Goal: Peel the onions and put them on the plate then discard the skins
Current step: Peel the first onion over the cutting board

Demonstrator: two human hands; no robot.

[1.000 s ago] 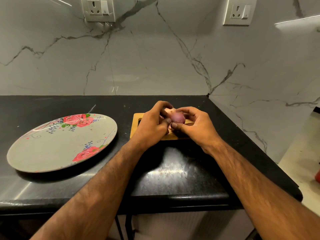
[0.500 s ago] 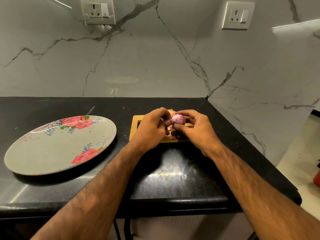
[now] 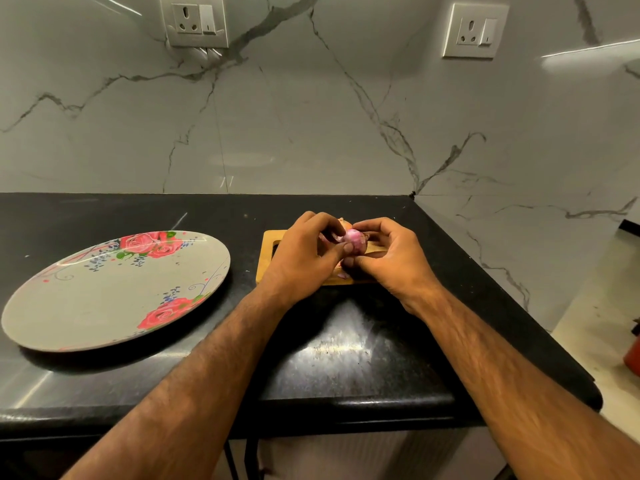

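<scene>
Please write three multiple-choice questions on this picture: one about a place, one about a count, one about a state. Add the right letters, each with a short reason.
1. Where does the plate lie, seen from the wooden board?
A) to its left
B) to its right
C) on top of it

2. How many wall sockets are there?
A) one
B) two
C) three

3. The onion is:
A) lying on the plate
B) lying alone on the board
C) held by both hands

Answers:
1 A, the plate lies left of the board, apart from it.
2 B, one is behind the plate, the other further right.
3 C, fingers of the left hand and the right hand curl round it.
</scene>
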